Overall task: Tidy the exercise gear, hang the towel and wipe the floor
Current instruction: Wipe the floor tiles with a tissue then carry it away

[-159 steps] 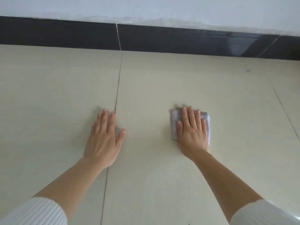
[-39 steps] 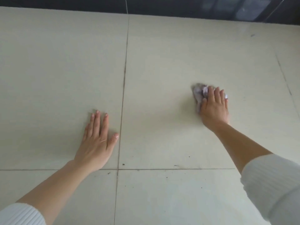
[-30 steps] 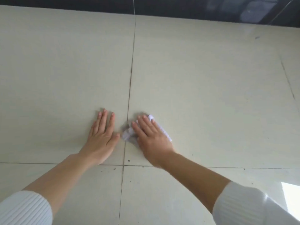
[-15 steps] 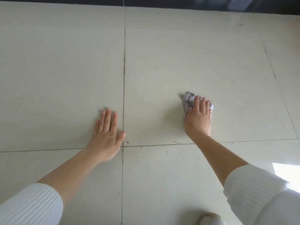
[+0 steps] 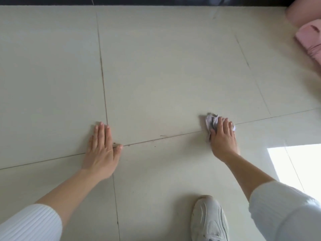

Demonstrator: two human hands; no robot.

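Shoe [image 5: 209, 221]: white, nearest, on the floor [image 5: 156, 75].
Left hand [image 5: 102, 153]: flat on floor, fingers straight, empty.
Right hand [image 5: 224, 138]: straight fingers press the cloth down.
Cloth [image 5: 211, 121]: crumpled, beside a tile seam.
Mat [image 5: 311, 37]: pink, rolled, far right corner.

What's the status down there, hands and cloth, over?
Left hand flat on the floor. Right hand presses crumpled cloth to the tile. Dark specks on the grout between them; white shoe behind.
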